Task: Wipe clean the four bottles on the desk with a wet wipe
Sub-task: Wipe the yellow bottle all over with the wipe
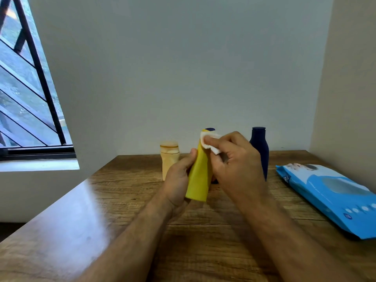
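Currently the left hand (pixel 179 178) grips the yellow bottle (pixel 198 176), lifted and tilted above the wooden desk (pixel 203 241); the right hand (pixel 234 165) pinches a wet wipe (pixel 211 142) against its upper part. Risk: one-handed hold on a wet surface; the bottle may slip under rubbing pressure. Beige bottle (pixel 169 157) at 11 o'clock, dark blue bottle (pixel 260 149) at 1, wipes pack (pixel 329 196) at 3. Plain wall, barred window (pixel 26 88) at 9.
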